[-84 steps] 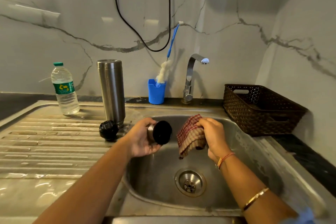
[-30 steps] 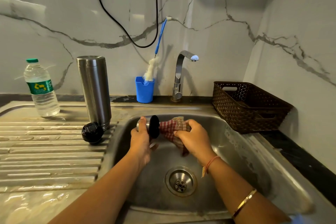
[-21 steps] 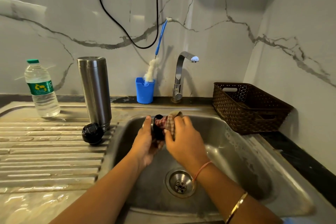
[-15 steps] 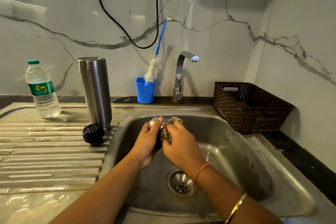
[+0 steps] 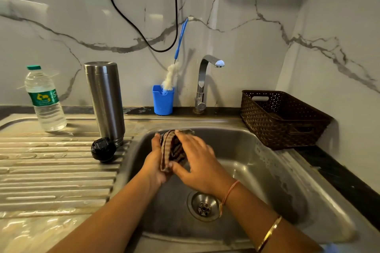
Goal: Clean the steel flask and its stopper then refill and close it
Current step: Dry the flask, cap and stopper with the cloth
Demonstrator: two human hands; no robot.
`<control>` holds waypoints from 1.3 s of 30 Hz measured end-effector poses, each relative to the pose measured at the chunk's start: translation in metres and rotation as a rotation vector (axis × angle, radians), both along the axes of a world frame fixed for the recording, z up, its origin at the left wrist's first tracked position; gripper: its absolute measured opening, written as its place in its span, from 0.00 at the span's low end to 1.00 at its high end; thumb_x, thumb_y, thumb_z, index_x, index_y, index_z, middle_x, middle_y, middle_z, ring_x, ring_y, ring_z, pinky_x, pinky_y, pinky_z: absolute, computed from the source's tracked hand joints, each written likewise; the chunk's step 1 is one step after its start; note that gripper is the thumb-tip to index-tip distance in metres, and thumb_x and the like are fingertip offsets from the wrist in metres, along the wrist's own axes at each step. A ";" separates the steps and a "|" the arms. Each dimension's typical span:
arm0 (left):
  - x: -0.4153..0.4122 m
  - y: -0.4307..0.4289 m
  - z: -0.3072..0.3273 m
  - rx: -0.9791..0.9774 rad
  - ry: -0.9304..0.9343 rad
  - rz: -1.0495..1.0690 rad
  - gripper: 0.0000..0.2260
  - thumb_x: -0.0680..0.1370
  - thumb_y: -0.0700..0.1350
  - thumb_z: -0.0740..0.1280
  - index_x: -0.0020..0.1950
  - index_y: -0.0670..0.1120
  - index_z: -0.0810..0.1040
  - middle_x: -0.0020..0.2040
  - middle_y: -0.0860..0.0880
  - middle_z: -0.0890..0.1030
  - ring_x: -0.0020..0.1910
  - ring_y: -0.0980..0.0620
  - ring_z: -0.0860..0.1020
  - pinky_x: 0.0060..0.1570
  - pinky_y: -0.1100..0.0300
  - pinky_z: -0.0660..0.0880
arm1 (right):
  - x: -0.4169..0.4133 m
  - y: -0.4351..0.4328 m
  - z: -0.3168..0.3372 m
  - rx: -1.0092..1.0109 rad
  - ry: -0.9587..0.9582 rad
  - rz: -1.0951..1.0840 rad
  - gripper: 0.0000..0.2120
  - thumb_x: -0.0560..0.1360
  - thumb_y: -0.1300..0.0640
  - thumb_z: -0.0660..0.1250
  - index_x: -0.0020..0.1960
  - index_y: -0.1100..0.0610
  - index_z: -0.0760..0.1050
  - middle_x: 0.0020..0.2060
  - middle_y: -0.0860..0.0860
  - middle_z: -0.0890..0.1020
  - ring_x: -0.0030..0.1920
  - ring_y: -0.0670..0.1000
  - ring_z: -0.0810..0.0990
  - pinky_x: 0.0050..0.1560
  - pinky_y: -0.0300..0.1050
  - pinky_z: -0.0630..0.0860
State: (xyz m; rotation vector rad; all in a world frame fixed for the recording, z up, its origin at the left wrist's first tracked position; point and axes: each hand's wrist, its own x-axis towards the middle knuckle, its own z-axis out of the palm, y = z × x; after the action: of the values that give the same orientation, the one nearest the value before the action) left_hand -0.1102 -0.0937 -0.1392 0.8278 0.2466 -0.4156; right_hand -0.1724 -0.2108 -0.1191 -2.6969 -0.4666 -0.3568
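The steel flask (image 5: 104,100) stands upright on the drainboard beside the sink (image 5: 287,181). A black stopper (image 5: 103,149) lies at its foot. Over the basin my left hand (image 5: 155,162) holds the flask's steel cup, which is almost wholly hidden by a checked cloth (image 5: 172,150). My right hand (image 5: 197,160) grips the cloth and presses it against the cup, fingers spread over the top and thumb under it.
A water bottle (image 5: 44,98) with a green cap stands at the back left. A blue holder (image 5: 163,99) with a bottle brush (image 5: 174,63) sits beside the tap (image 5: 203,82). A brown woven basket (image 5: 281,119) stands right of the sink. The drain (image 5: 203,206) lies below my hands.
My right hand brought the cloth from beside the cup onto it and now covers it. Both hands stay over the basin; the cup's black inside is no longer visible.
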 end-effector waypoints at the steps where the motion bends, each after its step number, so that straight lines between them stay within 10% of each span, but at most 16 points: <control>1: -0.001 0.000 0.001 0.007 -0.007 0.008 0.26 0.80 0.61 0.54 0.68 0.43 0.71 0.52 0.42 0.79 0.56 0.40 0.76 0.55 0.49 0.69 | -0.001 0.002 -0.003 -0.019 0.039 0.035 0.39 0.76 0.40 0.59 0.77 0.50 0.41 0.77 0.48 0.49 0.76 0.49 0.44 0.75 0.58 0.48; 4: -0.002 0.002 0.002 -0.021 -0.027 0.010 0.25 0.82 0.58 0.53 0.66 0.39 0.72 0.43 0.40 0.83 0.54 0.42 0.78 0.50 0.53 0.73 | -0.001 0.011 -0.008 -0.159 0.031 0.042 0.43 0.75 0.36 0.58 0.77 0.52 0.37 0.77 0.51 0.41 0.76 0.53 0.43 0.75 0.59 0.48; 8: 0.000 0.000 -0.001 0.101 -0.102 -0.006 0.21 0.81 0.58 0.55 0.50 0.43 0.79 0.35 0.43 0.84 0.34 0.48 0.83 0.27 0.59 0.79 | 0.003 0.011 -0.003 -0.160 -0.106 -0.046 0.30 0.77 0.50 0.60 0.75 0.56 0.56 0.75 0.56 0.53 0.71 0.58 0.59 0.69 0.55 0.63; 16: -0.009 -0.011 0.006 0.330 -0.227 0.037 0.11 0.80 0.55 0.60 0.53 0.49 0.74 0.50 0.42 0.81 0.49 0.46 0.80 0.50 0.50 0.77 | 0.001 0.007 0.005 0.003 -0.069 -0.172 0.14 0.78 0.56 0.59 0.60 0.61 0.73 0.58 0.54 0.67 0.52 0.55 0.73 0.51 0.46 0.72; 19: -0.015 -0.011 0.010 0.332 -0.315 0.054 0.09 0.80 0.52 0.61 0.56 0.49 0.72 0.52 0.43 0.80 0.50 0.47 0.79 0.45 0.54 0.77 | 0.005 0.009 0.005 0.375 0.046 -0.250 0.10 0.77 0.56 0.63 0.52 0.63 0.77 0.48 0.51 0.71 0.43 0.51 0.75 0.43 0.41 0.71; 23: -0.017 -0.012 0.011 0.335 -0.462 0.046 0.09 0.78 0.51 0.64 0.56 0.50 0.71 0.54 0.43 0.78 0.53 0.45 0.79 0.51 0.50 0.78 | 0.009 0.001 0.018 1.577 0.564 -0.315 0.07 0.78 0.60 0.63 0.46 0.62 0.77 0.34 0.54 0.78 0.27 0.47 0.74 0.24 0.36 0.70; 25: -0.015 -0.011 0.010 0.307 -0.494 0.035 0.11 0.77 0.51 0.64 0.57 0.50 0.71 0.54 0.43 0.78 0.53 0.46 0.79 0.51 0.51 0.79 | 0.007 -0.004 0.020 1.741 0.664 -0.285 0.06 0.78 0.60 0.62 0.48 0.62 0.75 0.34 0.55 0.78 0.24 0.45 0.74 0.21 0.34 0.69; 29: -0.009 -0.008 0.001 0.290 -0.339 0.016 0.21 0.76 0.56 0.64 0.63 0.44 0.72 0.55 0.40 0.80 0.52 0.46 0.79 0.44 0.56 0.76 | 0.010 0.002 0.017 1.407 0.589 -0.288 0.10 0.79 0.52 0.61 0.47 0.59 0.75 0.37 0.55 0.78 0.30 0.48 0.76 0.27 0.38 0.75; 32: -0.006 -0.005 -0.002 0.279 -0.145 0.025 0.21 0.76 0.60 0.63 0.56 0.42 0.77 0.50 0.40 0.82 0.52 0.45 0.79 0.54 0.52 0.75 | 0.013 -0.004 0.008 0.666 0.277 -0.338 0.19 0.79 0.42 0.57 0.40 0.55 0.74 0.41 0.55 0.79 0.42 0.54 0.80 0.44 0.50 0.79; 35: -0.004 -0.002 0.000 0.213 -0.077 -0.014 0.24 0.76 0.62 0.62 0.55 0.41 0.79 0.45 0.40 0.84 0.49 0.45 0.80 0.52 0.54 0.76 | 0.012 -0.013 0.002 0.206 -0.123 -0.226 0.20 0.77 0.39 0.57 0.57 0.53 0.71 0.55 0.51 0.73 0.52 0.51 0.76 0.51 0.48 0.77; 39: -0.005 0.001 0.002 0.171 -0.082 -0.047 0.23 0.76 0.61 0.61 0.52 0.42 0.80 0.40 0.42 0.84 0.45 0.46 0.79 0.43 0.56 0.76 | 0.013 -0.014 -0.005 -0.033 -0.144 0.027 0.27 0.77 0.47 0.61 0.73 0.51 0.58 0.71 0.54 0.58 0.67 0.54 0.65 0.65 0.50 0.71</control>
State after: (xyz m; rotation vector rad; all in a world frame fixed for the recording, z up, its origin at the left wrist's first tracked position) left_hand -0.1156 -0.0931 -0.1372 1.0180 0.1887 -0.4076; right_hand -0.1596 -0.2246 -0.1238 -2.7054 -0.5536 -0.5434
